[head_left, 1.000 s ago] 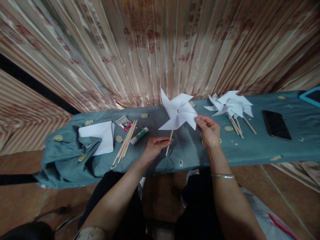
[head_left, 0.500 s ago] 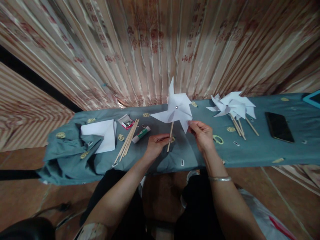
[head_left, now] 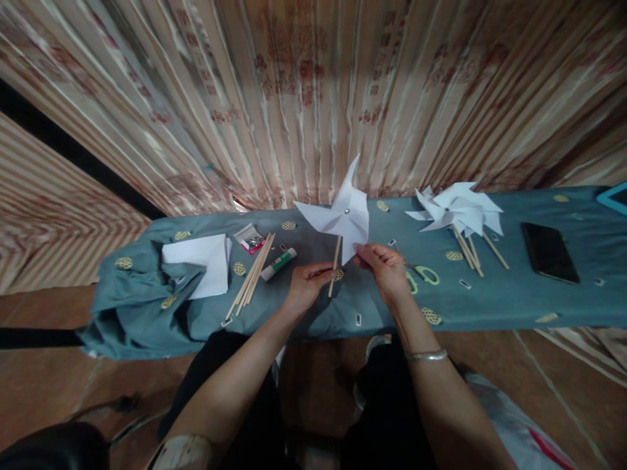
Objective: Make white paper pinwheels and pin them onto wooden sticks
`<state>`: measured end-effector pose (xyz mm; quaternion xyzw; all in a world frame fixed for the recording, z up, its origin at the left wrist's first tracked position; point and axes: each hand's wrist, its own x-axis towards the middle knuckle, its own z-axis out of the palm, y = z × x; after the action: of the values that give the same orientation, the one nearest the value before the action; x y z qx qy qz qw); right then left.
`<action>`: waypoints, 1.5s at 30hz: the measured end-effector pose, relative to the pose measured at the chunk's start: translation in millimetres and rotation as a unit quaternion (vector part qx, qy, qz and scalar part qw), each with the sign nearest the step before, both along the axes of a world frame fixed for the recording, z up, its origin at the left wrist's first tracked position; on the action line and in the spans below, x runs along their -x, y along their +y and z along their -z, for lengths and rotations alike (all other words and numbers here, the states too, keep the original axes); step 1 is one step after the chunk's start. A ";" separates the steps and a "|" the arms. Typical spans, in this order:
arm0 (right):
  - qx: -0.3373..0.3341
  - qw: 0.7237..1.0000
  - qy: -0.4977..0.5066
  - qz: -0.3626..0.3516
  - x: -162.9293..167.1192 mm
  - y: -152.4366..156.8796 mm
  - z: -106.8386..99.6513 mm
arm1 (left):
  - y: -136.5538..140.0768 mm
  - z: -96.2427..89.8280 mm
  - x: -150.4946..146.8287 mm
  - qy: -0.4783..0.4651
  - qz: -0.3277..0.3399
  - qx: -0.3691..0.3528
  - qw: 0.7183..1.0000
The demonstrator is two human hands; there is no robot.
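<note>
A white paper pinwheel (head_left: 353,219) with a silver pin at its centre stands upright on a wooden stick, above the cloth in front of me. Low on that stick, the thumb and fingers of my left hand (head_left: 306,285) are closed. My right hand (head_left: 386,266) pinches the lower blade of the same pinwheel by its edge. Close beside the right hand lie scissors with yellow-green handles (head_left: 420,269), partly hidden by it. A glue stick (head_left: 278,264) is on the cloth left of my left hand.
Several wooden sticks (head_left: 252,277), an opened packet of small metal pieces (head_left: 252,239) and folded white paper (head_left: 218,261) lie left. Finished-looking pinwheels (head_left: 463,205) lie right, beside a dark phone (head_left: 549,251) and a blue-edged device (head_left: 614,198). A curtain (head_left: 304,98) hangs behind.
The pinwheel's blades have turned clockwise, and my right hand has moved left with the blade. My left hand keeps its grip on the stick. More of the scissors shows.
</note>
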<state>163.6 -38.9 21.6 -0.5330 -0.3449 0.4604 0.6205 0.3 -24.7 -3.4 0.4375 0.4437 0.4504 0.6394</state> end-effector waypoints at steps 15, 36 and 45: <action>-0.006 1.000 -0.008 0.000 -8.8 -0.4 -1.5 | 0.0 2.8 -0.4 0.010 0.026 -0.018 0.999; -0.054 0.988 0.027 0.144 -43.7 13.6 6.9 | -10.8 -0.8 6.2 0.019 0.066 0.029 0.997; -0.039 0.993 0.007 0.112 -38.6 7.3 4.7 | -9.1 -2.5 3.9 0.005 0.037 0.027 0.999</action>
<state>202.2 -31.7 16.9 -0.5408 -0.2963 0.3777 0.6907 -3.6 -33.8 -0.9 0.4384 0.4430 0.4120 0.6647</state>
